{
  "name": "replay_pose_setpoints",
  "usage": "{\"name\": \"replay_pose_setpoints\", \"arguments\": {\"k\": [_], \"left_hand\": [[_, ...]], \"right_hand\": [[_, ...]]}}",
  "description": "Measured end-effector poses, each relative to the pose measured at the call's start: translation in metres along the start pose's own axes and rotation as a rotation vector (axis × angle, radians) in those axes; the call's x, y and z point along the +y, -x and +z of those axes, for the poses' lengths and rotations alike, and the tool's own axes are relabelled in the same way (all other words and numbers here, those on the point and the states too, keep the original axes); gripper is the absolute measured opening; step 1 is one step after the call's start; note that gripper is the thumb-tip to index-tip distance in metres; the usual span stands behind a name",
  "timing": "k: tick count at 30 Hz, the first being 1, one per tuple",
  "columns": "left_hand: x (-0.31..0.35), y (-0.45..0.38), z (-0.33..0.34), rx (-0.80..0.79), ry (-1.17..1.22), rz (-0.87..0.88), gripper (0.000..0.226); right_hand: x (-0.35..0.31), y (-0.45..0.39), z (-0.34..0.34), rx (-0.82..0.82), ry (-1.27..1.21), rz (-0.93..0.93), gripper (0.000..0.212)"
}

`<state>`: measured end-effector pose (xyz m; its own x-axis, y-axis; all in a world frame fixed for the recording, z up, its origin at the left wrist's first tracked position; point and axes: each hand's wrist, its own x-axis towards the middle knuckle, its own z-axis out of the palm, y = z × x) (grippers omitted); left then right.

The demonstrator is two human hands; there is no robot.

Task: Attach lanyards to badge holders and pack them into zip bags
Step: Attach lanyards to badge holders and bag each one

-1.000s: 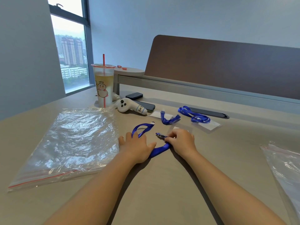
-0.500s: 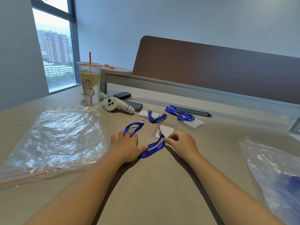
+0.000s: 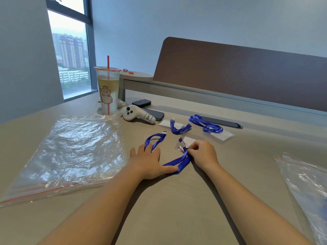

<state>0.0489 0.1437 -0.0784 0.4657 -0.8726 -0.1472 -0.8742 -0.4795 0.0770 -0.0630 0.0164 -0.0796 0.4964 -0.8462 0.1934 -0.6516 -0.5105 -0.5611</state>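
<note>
Head view: the person works at a beige desk [image 3: 177,209], both forearms reaching in from 6 o'clock.
Left hand: the left hand [image 3: 150,160] lies flat with fingers straight, pressing the blue lanyard [image 3: 177,162] to the desk; one loop of it pokes out past the fingers toward 12 o'clock.
Right hand: the right hand [image 3: 203,153] pinches the lanyard's clip end between curled fingertips, right at the edge of the clear badge holder [image 3: 185,142].
Task's thing: the badge holder lies on the desk just at 11 o'clock of the right hand; whether the clip is already through its slot cannot be told.
Waiting: two more lanyards with holders [image 3: 212,129] lie toward 12 o'clock; zip bags [image 3: 70,152] lie at 9 o'clock and at 3 o'clock.
Risk, slip: the holder is light and unpinned, so pushing the clip could skate it away.
Risk, miss: the slot is small and partly hidden by fingers, so the clip may catch only the film edge and tear it.
Risk, tangle: the pinned strap could twist if the right hand pulls.
</note>
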Motion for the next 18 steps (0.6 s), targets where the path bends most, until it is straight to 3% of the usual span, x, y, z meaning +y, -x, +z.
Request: {"name": "replay_pose_setpoints", "arguments": {"k": [10,18], "left_hand": [[-0.003,0.000,-0.001,-0.023,-0.031,-0.007,0.086],[-0.002,-0.001,-0.001,-0.008,-0.044,0.008,0.078]], "right_hand": [[0.013,0.013,-0.054,-0.036,-0.306,0.068,0.015],[0.035,0.016,-0.073,0.162,-0.830,0.245,0.022]]}}
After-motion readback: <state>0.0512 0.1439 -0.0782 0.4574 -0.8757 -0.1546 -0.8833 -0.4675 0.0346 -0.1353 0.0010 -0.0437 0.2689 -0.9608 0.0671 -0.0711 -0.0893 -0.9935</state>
